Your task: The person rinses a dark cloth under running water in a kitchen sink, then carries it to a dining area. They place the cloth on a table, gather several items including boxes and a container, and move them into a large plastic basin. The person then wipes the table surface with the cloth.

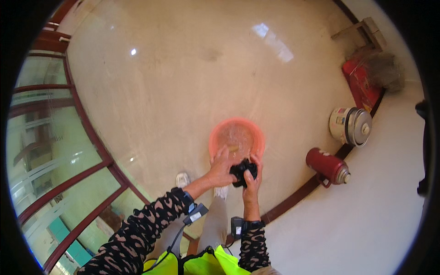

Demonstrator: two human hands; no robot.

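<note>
A wet-looking bundle of black cloth (244, 172) is bunched up between my hands at the near rim of a pink plastic basin (213, 142). My right hand (252, 180) grips the cloth from the right, its thumb pressed on top. From the left, my left hand (220, 170) holds the cloth's edge, with the thumb partly tucked under it. Cloudy, sudsy water (235, 135) fills the basin. Close to my left fingertips is a small yellowish piece (233, 148); I cannot tell whether it is soap or whether the fingers touch it.
The basin stands on a pale, shiny floor (165, 86). Along the right wall are a red thermos flask (325, 165), a rice cooker (349, 126), a red object (364, 75) and a wooden stool (371, 34). Red-framed glass panels (58, 134) line the left side. My shoes show below the basin.
</note>
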